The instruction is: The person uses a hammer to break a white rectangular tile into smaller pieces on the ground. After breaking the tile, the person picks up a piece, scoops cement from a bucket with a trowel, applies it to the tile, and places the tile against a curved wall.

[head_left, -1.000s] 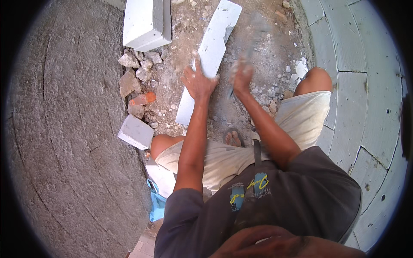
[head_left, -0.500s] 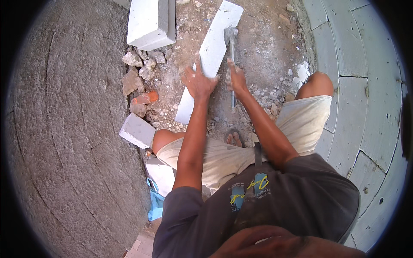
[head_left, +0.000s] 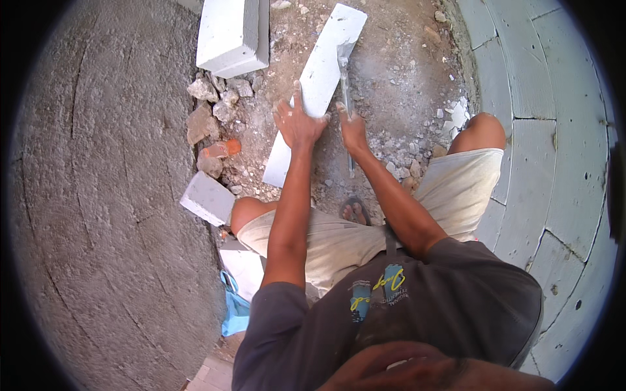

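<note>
A long, narrow white lightweight block (head_left: 319, 78) stands or lies at a slant in front of me, its far end leaning right. My left hand (head_left: 300, 124) spans its near part, thumb at the right edge and fingers on the left side. Wrapped round the metal handle of a hammer (head_left: 345, 81) is my right hand (head_left: 353, 130). The hammer's head is blurred and meets the block's right side near the far end. From my grip the handle's butt sticks out toward me.
A big white block (head_left: 228, 36) sits at the far left. Along the rough grey wall (head_left: 111, 195) lie rubble stones (head_left: 202, 124), an orange brick piece (head_left: 225, 148), a smaller block (head_left: 208, 197) and a blue bag (head_left: 236, 306). A block wall (head_left: 535, 150) rises on the right.
The hammer's head has swung left onto the block's edge, and my right hand has shifted slightly left with it. My left hand keeps its hold on the block.
</note>
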The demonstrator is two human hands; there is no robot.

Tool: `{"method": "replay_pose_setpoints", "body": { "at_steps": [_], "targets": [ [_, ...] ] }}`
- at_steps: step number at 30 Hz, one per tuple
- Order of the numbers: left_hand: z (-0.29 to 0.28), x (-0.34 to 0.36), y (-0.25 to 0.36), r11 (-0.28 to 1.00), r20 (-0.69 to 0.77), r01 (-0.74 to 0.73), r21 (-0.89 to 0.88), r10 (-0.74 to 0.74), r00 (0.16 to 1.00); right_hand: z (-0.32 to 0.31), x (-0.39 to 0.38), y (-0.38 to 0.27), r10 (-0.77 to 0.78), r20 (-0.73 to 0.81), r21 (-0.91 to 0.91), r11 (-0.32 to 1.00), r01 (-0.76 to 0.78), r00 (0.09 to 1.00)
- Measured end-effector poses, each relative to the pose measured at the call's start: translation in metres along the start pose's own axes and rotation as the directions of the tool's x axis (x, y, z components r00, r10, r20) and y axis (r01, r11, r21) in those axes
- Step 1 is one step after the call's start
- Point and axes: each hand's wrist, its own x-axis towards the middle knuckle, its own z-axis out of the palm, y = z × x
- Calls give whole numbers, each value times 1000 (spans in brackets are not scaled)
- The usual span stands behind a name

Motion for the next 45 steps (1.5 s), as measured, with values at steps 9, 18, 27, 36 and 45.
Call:
{"method": "replay_pose_setpoints", "body": {
  "at_steps": [9, 18, 27, 36, 45],
  "targets": [
    [2, 36, -35, 983, 132, 98, -153, -78, 988, -98, 5, -109, -82, 20, 593, 803, 54, 996],
    [3, 39, -35, 990, 158, 99, -105, -82, 984, 34, -3, 24, 176, 52, 84, 980, -180, 983],
    [9, 41, -40, 997, 184, 60, -58, -48, 982, -46, 16, -62, -275, -196, 582, 740, 337, 941],
    [-1, 36, -40, 993, 219, 73, -94, -51, 974, -17, -31, 15, 458, 295, 347, 766, -541, 839],
    [11, 85, -14, 999, 243, 11, -53, 2, 970, -182, -14, 15, 552, 151, 252, 781, -572, 820]
  ]
}}
